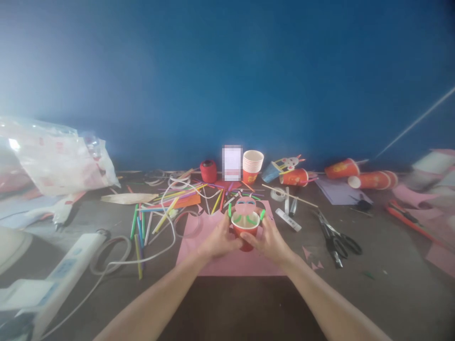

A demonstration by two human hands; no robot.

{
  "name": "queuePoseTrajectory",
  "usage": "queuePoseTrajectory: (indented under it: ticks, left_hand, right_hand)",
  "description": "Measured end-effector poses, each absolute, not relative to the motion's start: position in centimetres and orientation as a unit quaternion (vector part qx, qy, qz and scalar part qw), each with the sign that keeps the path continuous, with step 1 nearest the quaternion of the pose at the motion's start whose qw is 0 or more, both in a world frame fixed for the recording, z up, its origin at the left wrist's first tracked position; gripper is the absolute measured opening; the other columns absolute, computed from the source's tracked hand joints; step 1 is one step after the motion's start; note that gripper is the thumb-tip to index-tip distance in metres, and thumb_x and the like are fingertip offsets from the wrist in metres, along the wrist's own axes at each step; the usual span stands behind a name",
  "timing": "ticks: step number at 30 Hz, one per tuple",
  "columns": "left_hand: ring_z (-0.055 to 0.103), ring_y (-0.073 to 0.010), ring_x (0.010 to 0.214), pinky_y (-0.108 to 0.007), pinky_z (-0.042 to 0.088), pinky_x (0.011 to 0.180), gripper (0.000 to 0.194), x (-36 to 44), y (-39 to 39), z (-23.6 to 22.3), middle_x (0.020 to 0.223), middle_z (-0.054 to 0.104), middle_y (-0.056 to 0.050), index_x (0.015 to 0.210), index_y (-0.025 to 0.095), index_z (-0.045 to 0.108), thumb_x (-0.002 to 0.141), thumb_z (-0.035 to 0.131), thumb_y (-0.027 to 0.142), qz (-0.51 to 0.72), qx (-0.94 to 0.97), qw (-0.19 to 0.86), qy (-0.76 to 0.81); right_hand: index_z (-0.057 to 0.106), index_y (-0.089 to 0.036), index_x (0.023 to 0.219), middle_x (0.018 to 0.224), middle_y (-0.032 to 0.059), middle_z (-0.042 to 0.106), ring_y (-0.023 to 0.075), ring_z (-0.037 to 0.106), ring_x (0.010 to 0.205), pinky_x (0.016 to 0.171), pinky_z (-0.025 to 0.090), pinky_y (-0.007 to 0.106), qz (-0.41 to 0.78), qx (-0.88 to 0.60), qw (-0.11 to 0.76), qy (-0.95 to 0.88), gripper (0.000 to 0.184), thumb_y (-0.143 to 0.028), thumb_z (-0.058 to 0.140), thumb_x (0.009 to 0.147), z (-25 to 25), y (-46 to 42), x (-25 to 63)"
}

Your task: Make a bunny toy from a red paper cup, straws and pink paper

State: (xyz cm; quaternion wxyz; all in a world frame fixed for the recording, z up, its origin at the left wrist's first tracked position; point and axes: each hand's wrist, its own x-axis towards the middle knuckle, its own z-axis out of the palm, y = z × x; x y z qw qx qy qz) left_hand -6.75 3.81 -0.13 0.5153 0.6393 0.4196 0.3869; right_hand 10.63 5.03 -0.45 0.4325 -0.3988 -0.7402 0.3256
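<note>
A red paper cup (pixel 246 242) with a white rim is gripped between both hands at the middle of the head view. My left hand (pixel 222 237) wraps its left side, and my right hand (pixel 267 239) wraps its right side, thumbs meeting near the front. Bent green pieces (pixel 253 219) show inside the cup and stick up at both sides of it. A pink paper face (pixel 245 203) with blue eye shapes rises behind the rim. Beneath lies a sheet of pink paper (pixel 213 267); I cannot tell whether the cup touches it.
Colored sticks (pixel 138 255) and a white cable (pixel 170 241) lie to the left, with a power strip (pixel 67 270) and a glue gun (pixel 66 208). Stacked paper cups (pixel 252 168) stand at the back. Scissors (pixel 336 232), a glue stick (pixel 288 219) and a red cutter (pixel 408 220) lie right.
</note>
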Motion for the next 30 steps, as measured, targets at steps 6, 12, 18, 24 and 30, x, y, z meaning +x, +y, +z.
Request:
queuePoseTrajectory:
  ticks: [6, 12, 18, 24, 30]
  left_hand:
    - [0.049, -0.0264, 0.112, -0.039, 0.046, 0.089, 0.083, -7.5, 3.7, -0.5, 0.14, 0.033, -0.012, 0.142, 0.029, 0.018, 0.074, 0.064, 0.024, 0.415, 0.618, 0.549, 0.38]
    - [0.048, -0.0261, 0.114, -0.042, 0.038, 0.099, 0.075, -7.4, 3.3, 0.3, 0.136, 0.041, -0.012, 0.139, 0.024, 0.026, 0.075, 0.063, 0.024, 0.401, 0.66, 0.507, 0.383]
    - [0.048, -0.0289, 0.116, -0.042, 0.037, 0.1, 0.074, -6.3, 3.5, 1.0, 0.122, 0.052, -0.012, 0.133, 0.02, 0.034, 0.069, 0.071, 0.026, 0.451, 0.645, 0.435, 0.438]
    - [0.051, -0.0266, 0.114, -0.041, 0.042, 0.096, 0.069, -7.0, 3.9, -0.7, 0.124, 0.048, -0.013, 0.134, 0.02, 0.028, 0.076, 0.065, 0.028, 0.474, 0.625, 0.437, 0.44]
    - [0.049, -0.0277, 0.117, -0.046, 0.04, 0.098, 0.068, -6.8, 3.7, -0.5, 0.124, 0.049, -0.01, 0.13, 0.024, 0.031, 0.072, 0.067, 0.026, 0.443, 0.695, 0.348, 0.447]
  right_hand:
    - [0.04, -0.019, 0.127, 0.121, 0.0134, 0.056, 0.0297, 0.053, 0.114, 0.095, 0.044, 0.047, 0.318, -0.441, 0.421, -0.726, 0.063, -0.043, 0.065, 0.075, -0.6, 5.1, 10.8]
    - [0.035, -0.02, 0.129, 0.126, 0.0145, 0.051, 0.0295, 0.049, 0.118, 0.098, 0.041, 0.049, 0.323, -0.409, 0.402, -0.753, 0.062, -0.042, 0.063, 0.078, -0.8, 5.1, 11.0]
    - [0.028, -0.019, 0.135, 0.132, 0.0133, 0.045, 0.0265, 0.043, 0.123, 0.102, 0.038, 0.044, 0.335, -0.385, 0.393, -0.765, 0.054, -0.036, 0.049, 0.088, -0.9, 5.0, 11.5]
    - [0.051, -0.019, 0.111, 0.093, 0.0059, 0.058, 0.0168, 0.057, 0.08, 0.073, 0.048, 0.031, 0.369, -0.432, 0.5, -0.653, 0.027, -0.036, 0.042, 0.092, -0.7, 5.6, 12.1]
    - [0.056, -0.017, 0.078, 0.07, -0.0002, 0.052, 0.0118, 0.05, 0.063, 0.06, 0.041, 0.024, 0.406, -0.429, 0.497, -0.635, 0.02, -0.034, 0.05, 0.088, 0.2, 5.4, 12.0]
